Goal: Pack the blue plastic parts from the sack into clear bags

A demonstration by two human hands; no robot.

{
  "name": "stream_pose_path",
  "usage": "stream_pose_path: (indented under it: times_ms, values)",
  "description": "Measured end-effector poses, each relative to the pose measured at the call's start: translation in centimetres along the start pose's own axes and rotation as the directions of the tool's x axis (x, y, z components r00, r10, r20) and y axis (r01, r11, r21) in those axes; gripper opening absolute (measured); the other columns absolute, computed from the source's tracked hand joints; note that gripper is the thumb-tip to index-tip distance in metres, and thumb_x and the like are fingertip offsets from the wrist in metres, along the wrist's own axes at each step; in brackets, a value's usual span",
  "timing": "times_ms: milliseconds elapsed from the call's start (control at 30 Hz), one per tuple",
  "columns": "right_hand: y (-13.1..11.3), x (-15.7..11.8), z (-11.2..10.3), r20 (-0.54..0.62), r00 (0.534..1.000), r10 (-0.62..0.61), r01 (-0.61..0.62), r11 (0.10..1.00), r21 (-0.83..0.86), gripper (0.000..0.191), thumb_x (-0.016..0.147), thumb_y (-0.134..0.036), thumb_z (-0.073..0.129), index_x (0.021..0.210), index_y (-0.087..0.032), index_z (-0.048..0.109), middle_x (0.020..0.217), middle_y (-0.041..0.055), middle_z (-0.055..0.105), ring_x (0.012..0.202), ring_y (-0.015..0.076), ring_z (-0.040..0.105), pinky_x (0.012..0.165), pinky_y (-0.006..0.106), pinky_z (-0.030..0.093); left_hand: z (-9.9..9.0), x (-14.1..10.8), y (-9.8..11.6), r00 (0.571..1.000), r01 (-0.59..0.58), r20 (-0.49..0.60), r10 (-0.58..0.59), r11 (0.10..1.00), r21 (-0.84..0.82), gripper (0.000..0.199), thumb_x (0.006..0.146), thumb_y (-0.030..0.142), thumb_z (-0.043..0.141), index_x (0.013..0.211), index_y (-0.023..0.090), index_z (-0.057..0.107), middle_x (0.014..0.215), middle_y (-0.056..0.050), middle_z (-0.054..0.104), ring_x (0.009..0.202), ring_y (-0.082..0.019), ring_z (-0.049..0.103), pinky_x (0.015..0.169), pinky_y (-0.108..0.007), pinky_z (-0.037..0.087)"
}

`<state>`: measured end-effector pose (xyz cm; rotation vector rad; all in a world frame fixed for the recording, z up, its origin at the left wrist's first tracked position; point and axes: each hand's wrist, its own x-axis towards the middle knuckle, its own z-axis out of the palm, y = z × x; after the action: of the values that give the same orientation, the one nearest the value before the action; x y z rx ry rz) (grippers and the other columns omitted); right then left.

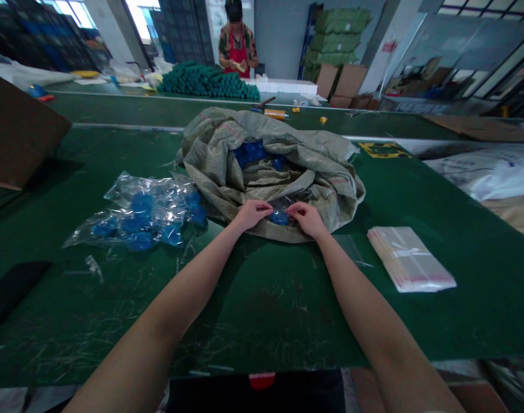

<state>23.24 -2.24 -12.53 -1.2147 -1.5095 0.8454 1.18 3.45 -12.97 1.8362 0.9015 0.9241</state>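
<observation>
Between my two hands is a clear plastic bag with a round blue item (279, 217) inside, at the near edge of a large woven sack (330, 172). My left hand (253, 214) pinches the bag's left side. On its right side, my right hand (307, 218) has its fingertips closed in the same way. More blue items (249, 152) show in the sack's open mouth. To the left lies a pile of clear bags with blue items (141, 215) in them. A stack of flat clear bags (410, 258) rests to the right.
A cardboard box (20, 132) stands at the left of the green table (262, 321), with a black object (12, 289) nearer me. Behind are a heap of green rolls (205, 80) and a person in a red apron (238, 51). White sacks (489, 172) lie at the right.
</observation>
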Motion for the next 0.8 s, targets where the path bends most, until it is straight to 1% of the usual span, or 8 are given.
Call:
stream_pose_path:
  times_ms: [67, 133, 233, 367, 467, 600, 700, 800]
  values:
    - [0.1, 0.1, 0.0, 0.003, 1.000, 0.005, -0.005, 1.000, -0.001, 0.018, 0.074, -0.038, 0.068, 0.076, -0.020, 0.067, 0.079, 0.0037, 0.072, 0.073, 0.0184, 0.066, 0.072, 0.035, 0.058, 0.1, 0.0, -0.1, 1.000, 0.002, 0.002, -0.002, 0.999, -0.046, 0.025, 0.075, 0.033, 0.072, 0.094, 0.015, 0.073, 0.091, -0.007, 0.075, 0.085, -0.020, 0.069, 0.086, -0.036, 0.054]
    - [0.2, 0.1, 0.1, 0.002, 1.000, 0.014, -0.014, 1.000, 0.016, 0.016, 0.075, -0.036, 0.066, 0.076, -0.020, 0.066, 0.089, 0.0049, 0.073, 0.075, 0.0184, 0.066, 0.069, 0.034, 0.058, 0.1, 0.0, 0.0, 0.999, -0.032, -0.004, 0.032, 0.997, -0.071, 0.028, 0.075, 0.032, 0.073, 0.098, 0.015, 0.072, 0.097, -0.008, 0.075, 0.091, -0.021, 0.069, 0.090, -0.037, 0.054]
    - [0.4, 0.1, 0.2, 0.007, 1.000, 0.012, -0.012, 1.000, 0.016, 0.013, 0.076, -0.033, 0.065, 0.076, -0.020, 0.064, 0.100, 0.0059, 0.073, 0.079, 0.0190, 0.066, 0.069, 0.035, 0.058, 0.1, 0.0, 0.4, 0.996, -0.085, -0.016, 0.084, 0.994, -0.070, 0.025, 0.076, 0.033, 0.072, 0.092, 0.015, 0.072, 0.098, -0.008, 0.074, 0.093, -0.020, 0.069, 0.093, -0.038, 0.052]
    - [0.4, 0.1, 0.1, 0.004, 1.000, 0.028, -0.028, 0.999, 0.021, 0.014, 0.075, -0.034, 0.066, 0.080, -0.021, 0.065, 0.089, 0.0047, 0.072, 0.075, 0.0188, 0.066, 0.069, 0.036, 0.059, 0.2, 0.0, 0.7, 0.996, -0.078, -0.042, 0.075, 0.993, -0.088, 0.021, 0.077, 0.034, 0.071, 0.084, 0.014, 0.070, 0.088, -0.006, 0.074, 0.084, -0.019, 0.069, 0.087, -0.036, 0.055]
    - [0.2, 0.0, -0.1, 0.032, 0.999, 0.043, -0.044, 0.998, 0.047, 0.017, 0.075, -0.036, 0.068, 0.083, -0.021, 0.066, 0.090, 0.0041, 0.071, 0.074, 0.0185, 0.066, 0.070, 0.036, 0.059, 0.3, 0.0, 0.7, 0.996, -0.073, -0.049, 0.069, 0.994, -0.086, 0.018, 0.077, 0.032, 0.070, 0.083, 0.014, 0.069, 0.086, -0.005, 0.074, 0.084, -0.018, 0.069, 0.085, -0.036, 0.055]
    - [-0.2, -0.2, -0.6, 0.054, 0.998, 0.012, -0.009, 0.999, -0.049, 0.023, 0.074, -0.035, 0.072, 0.091, -0.020, 0.069, 0.096, 0.0055, 0.072, 0.076, 0.0189, 0.068, 0.079, 0.039, 0.058, 0.2, -0.2, 0.6, 0.992, -0.113, -0.058, 0.112, 0.994, 0.001, 0.013, 0.079, 0.027, 0.067, 0.083, 0.015, 0.068, 0.090, -0.006, 0.074, 0.087, -0.019, 0.069, 0.085, -0.035, 0.054]
    - [-0.2, -0.2, -0.7, 0.027, 0.997, -0.068, 0.071, 0.988, -0.140, 0.018, 0.076, -0.035, 0.071, 0.086, -0.020, 0.070, 0.097, 0.0065, 0.073, 0.086, 0.0211, 0.069, 0.087, 0.040, 0.056, 0.1, -0.4, 0.7, 0.986, -0.154, -0.054, 0.159, 0.984, 0.091, 0.010, 0.081, 0.024, 0.064, 0.085, 0.015, 0.066, 0.095, -0.006, 0.073, 0.091, -0.019, 0.067, 0.083, -0.033, 0.053]
    - [0.2, -0.2, -0.5, 0.010, 0.995, -0.100, 0.100, 0.981, -0.168, 0.015, 0.077, -0.034, 0.068, 0.082, -0.020, 0.070, 0.095, 0.0066, 0.074, 0.090, 0.0223, 0.069, 0.091, 0.041, 0.055, 0.0, -0.6, 1.0, 0.983, -0.180, -0.006, 0.183, 0.974, 0.134, 0.010, 0.082, 0.025, 0.064, 0.087, 0.016, 0.064, 0.095, -0.005, 0.072, 0.087, -0.017, 0.066, 0.077, -0.030, 0.052]
